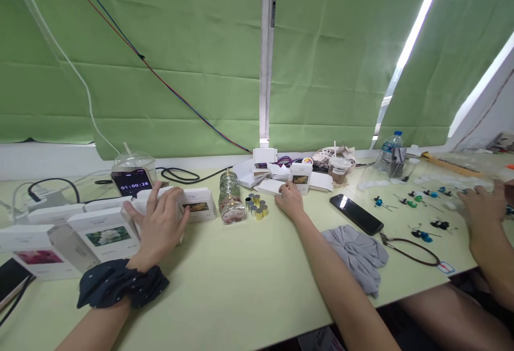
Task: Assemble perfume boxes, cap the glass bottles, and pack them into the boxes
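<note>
My left hand (pixel 160 221) lies over a row of small white cardboard boxes, its fingers bent around a white box mostly hidden beneath the palm. A white-flower box (pixel 106 233) stands to its left, a pink-flower box (pixel 44 252) beyond that, and a yellow-flower box (pixel 198 205) just to its right. Farther right, my right hand (pixel 289 201) reaches forward, its curled fingertips on the end of a flat white box (pixel 270 187). Directly behind that hand an upright box (pixel 301 178) with a yellow picture stands. Its fingertips are partly hidden.
A clear jar (pixel 232 198) and several small metallic cylinders (pixel 259 212) sit mid-table. To the right lie a phone (pixel 355 213), a grey cloth (pixel 357 257) and small blue, green and black parts (pixel 421 235). Another person's hand (pixel 482 204) is there. A timer phone (pixel 131 181) stands back left.
</note>
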`<state>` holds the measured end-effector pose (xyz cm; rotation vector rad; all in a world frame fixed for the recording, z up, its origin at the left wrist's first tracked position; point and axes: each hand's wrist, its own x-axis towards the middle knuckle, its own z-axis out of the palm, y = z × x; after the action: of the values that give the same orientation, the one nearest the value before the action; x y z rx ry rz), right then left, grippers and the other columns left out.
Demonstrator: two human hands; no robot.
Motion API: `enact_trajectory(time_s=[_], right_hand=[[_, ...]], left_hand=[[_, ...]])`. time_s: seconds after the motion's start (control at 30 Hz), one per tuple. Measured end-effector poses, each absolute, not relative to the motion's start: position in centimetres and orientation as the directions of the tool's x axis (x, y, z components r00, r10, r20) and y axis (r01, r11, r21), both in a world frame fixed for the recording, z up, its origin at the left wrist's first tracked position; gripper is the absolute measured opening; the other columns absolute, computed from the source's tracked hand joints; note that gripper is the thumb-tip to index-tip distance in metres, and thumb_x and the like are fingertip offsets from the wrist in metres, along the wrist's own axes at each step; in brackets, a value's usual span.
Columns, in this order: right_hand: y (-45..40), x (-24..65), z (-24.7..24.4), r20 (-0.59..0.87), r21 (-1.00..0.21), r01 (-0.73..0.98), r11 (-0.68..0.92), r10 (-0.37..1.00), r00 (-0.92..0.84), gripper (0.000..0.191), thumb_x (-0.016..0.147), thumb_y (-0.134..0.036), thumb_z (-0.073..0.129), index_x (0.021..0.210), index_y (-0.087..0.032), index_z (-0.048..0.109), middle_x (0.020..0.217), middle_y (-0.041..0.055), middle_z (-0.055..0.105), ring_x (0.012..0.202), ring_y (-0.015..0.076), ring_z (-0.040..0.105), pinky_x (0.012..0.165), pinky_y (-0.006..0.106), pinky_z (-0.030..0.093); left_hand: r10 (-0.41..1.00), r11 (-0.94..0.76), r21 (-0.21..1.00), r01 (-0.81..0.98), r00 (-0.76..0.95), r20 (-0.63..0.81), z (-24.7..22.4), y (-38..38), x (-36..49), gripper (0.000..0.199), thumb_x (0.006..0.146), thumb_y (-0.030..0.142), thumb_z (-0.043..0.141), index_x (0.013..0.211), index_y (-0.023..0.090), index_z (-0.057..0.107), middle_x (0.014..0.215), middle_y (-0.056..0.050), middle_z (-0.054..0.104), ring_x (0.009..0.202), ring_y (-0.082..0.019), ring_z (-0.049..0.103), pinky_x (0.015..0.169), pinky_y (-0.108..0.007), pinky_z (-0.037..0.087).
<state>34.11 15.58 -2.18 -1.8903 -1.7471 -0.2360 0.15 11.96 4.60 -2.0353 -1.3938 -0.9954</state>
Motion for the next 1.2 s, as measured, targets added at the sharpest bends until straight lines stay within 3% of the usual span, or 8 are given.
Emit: enact_trajectory(time_s=[0.17,0.27,0.5,0.7,0.9,1.03,1.2], right_hand=[[15.6,34.0,-2.7,0.492,-0.293,0.956,0.028,0.862,0.125,0.046,0.080,-0.033,0.059,0.124,-0.019,0.052,0.134,0.0120,0.046,0.120,0.0275,0.043,0.092,0.036,0.041],[15.8,34.0,-2.9,0.440,-0.264,0.964,0.004,0.890,0.117,0.050,0.082,-0.034,0.056,0.129,-0.020,0.050,0.141,0.0122,0.042,0.124,0.0290,0.039,0.096,0.039,0.038],[15.6,34.0,-2.8,0.443,-0.263,0.964,-0.025,0.885,0.143,0.034,0.083,-0.033,0.054,0.115,-0.022,0.060,0.135,0.0090,0.050,0.112,0.0286,0.045,0.091,0.038,0.038],[15.2,33.9,-2.7,0.442,-0.290,0.956,-0.033,0.882,0.165,0.029,0.082,-0.038,0.055,0.107,-0.024,0.059,0.126,0.0081,0.055,0.105,0.0284,0.045,0.084,0.037,0.037],[14.9,33.8,-2.6,0.464,-0.318,0.948,-0.011,0.870,0.166,0.028,0.077,-0.041,0.060,0.098,-0.024,0.056,0.111,0.0081,0.055,0.103,0.0293,0.046,0.081,0.037,0.038],[15.0,33.9,-2.6,0.442,-0.373,0.928,0.022,0.883,0.157,0.029,0.075,-0.040,0.061,0.096,-0.021,0.053,0.107,0.0080,0.051,0.099,0.0261,0.050,0.083,0.037,0.039],[14.8,34.2,-1.9,0.374,-0.433,0.901,0.033,0.916,0.146,0.033,0.072,-0.039,0.064,0.096,-0.021,0.050,0.110,0.0080,0.049,0.101,0.0246,0.051,0.087,0.036,0.039]], left_hand=[[0.499,-0.403,-0.053,0.914,0.268,0.824,4.4,12.2,-0.2,0.036,0.089,0.025,0.051,0.123,0.016,0.050,0.125,-0.014,0.056,0.134,-0.038,0.035,0.106,-0.071,0.002],[0.458,-0.412,-0.080,0.908,0.282,0.843,4.3,12.5,-0.6,0.032,0.088,0.025,0.053,0.120,0.017,0.053,0.119,-0.012,0.057,0.131,-0.038,0.038,0.107,-0.069,0.008],[0.398,-0.507,-0.029,0.862,0.264,0.879,3.8,13.8,-1.4,0.016,0.087,0.025,0.055,0.101,0.020,0.060,0.108,-0.013,0.063,0.127,-0.035,0.043,0.109,-0.062,0.011],[0.414,-0.581,0.056,0.812,0.236,0.879,3.8,14.2,-1.7,0.013,0.087,0.022,0.052,0.098,0.021,0.058,0.106,-0.012,0.065,0.126,-0.034,0.044,0.109,-0.063,0.009],[0.357,-0.674,0.034,0.738,0.285,0.890,4.2,13.5,-1.6,0.016,0.086,0.017,0.052,0.101,0.023,0.052,0.110,-0.010,0.065,0.131,-0.028,0.041,0.113,-0.061,0.004],[0.357,-0.769,0.045,0.637,0.371,0.857,4.8,12.4,-0.8,0.014,0.087,0.016,0.050,0.100,0.022,0.046,0.118,-0.011,0.062,0.135,-0.027,0.040,0.113,-0.061,0.013],[0.342,-0.851,0.086,0.519,0.422,0.839,5.4,10.8,0.2,0.022,0.087,0.014,0.052,0.105,0.022,0.042,0.101,-0.005,0.064,0.122,-0.024,0.054,0.110,-0.059,0.028]])
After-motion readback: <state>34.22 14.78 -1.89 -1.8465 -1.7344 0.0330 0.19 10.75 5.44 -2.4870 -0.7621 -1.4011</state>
